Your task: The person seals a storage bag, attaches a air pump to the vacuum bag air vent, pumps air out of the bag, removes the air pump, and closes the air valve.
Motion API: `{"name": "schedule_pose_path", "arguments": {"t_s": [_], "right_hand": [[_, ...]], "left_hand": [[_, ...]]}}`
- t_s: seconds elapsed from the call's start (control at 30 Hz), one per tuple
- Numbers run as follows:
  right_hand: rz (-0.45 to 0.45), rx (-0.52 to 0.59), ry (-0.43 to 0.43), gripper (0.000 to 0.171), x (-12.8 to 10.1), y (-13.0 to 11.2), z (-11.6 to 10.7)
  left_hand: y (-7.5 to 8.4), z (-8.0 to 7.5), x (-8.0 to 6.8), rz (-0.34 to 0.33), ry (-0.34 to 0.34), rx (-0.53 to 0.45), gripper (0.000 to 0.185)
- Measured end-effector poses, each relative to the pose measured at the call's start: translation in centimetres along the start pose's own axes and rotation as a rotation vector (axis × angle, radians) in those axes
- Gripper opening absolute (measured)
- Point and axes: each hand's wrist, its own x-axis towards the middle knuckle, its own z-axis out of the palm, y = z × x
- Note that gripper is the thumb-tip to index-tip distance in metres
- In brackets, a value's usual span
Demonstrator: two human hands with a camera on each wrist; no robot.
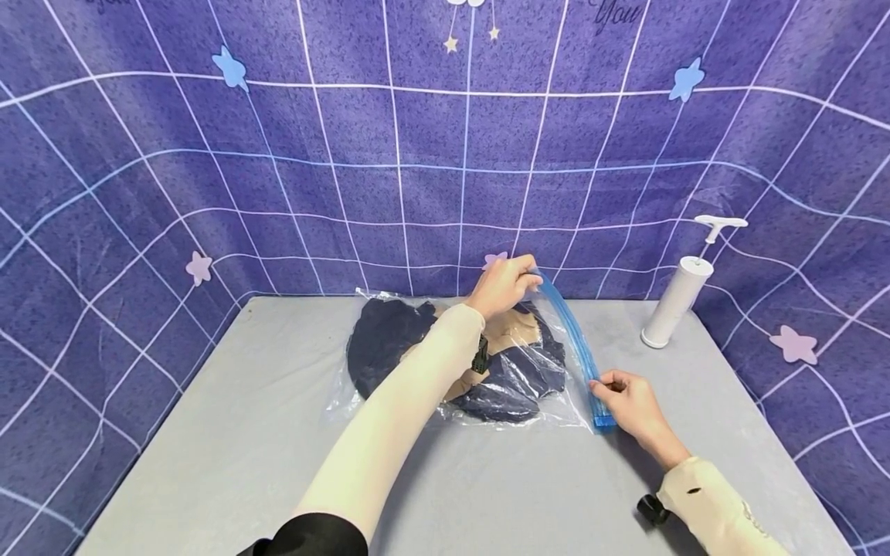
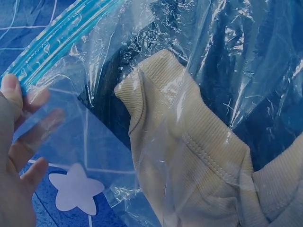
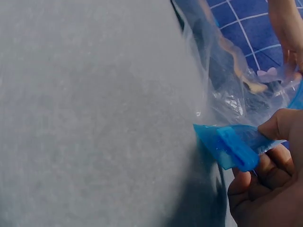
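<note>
A clear plastic storage bag [image 1: 577, 386] with a blue zip strip [image 1: 568, 324] lies on the table, a dark and beige ribbed garment [image 2: 189, 137] folded inside it. My left hand [image 1: 502, 286] pinches the far end of the strip between thumb and fingers, reaching across the bag. At the strip's near end, my right hand [image 1: 629, 405] pinches the edge with thumb and fingers. A blue slider clip [image 3: 237, 149] sits on the strip just beyond the right fingertips. The strip is held up between both hands, bowed slightly.
A white hand pump [image 1: 676, 305] with a T-shaped handle stands upright at the table's back right. Purple-blue gridded cloth [image 1: 431, 123] with star patterns hangs behind and along the sides of the grey table [image 1: 229, 432].
</note>
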Motion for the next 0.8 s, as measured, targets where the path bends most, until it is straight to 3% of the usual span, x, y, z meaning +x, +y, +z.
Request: {"name": "schedule_pose_path", "arguments": {"t_s": [0.2,0.33,0.43,0.5,0.63,0.7,0.8], "right_hand": [[-0.08,-0.068,0.029,0.015,-0.1,0.4,0.2],[-0.267,-0.141,0.096,0.015,-0.7,0.8,0.4],[-0.397,-0.22,0.161,0.016,-1.2,0.9,0.5],[-0.417,-0.256,0.183,0.016,-1.4,0.7,0.5],[-0.33,-0.264,0.148,0.012,-1.3,0.2,0.1],[-0.29,-0.268,0.116,0.011,-1.0,-0.2,-0.3],[-0.275,-0.306,0.062,0.011,-0.5,-0.5,-1.1]], "left_hand": [[-0.2,0.2,-0.3,-0.077,-0.078,-0.038,0.019],[-0.4,0.7,-0.9,-0.129,-0.135,-0.031,0.048],[-0.3,1.0,-2.1,-0.13,-0.19,0.018,0.065],[-0.1,0.8,-3.3,-0.11,-0.241,0.04,0.067],[-0.7,-0.1,-7.3,-0.062,-0.32,0.071,0.064],[-1.6,-0.8,-9.6,-0.043,-0.338,0.092,0.061],[-3.1,-2.0,-13.1,-0.071,-0.357,0.154,0.064]]}}
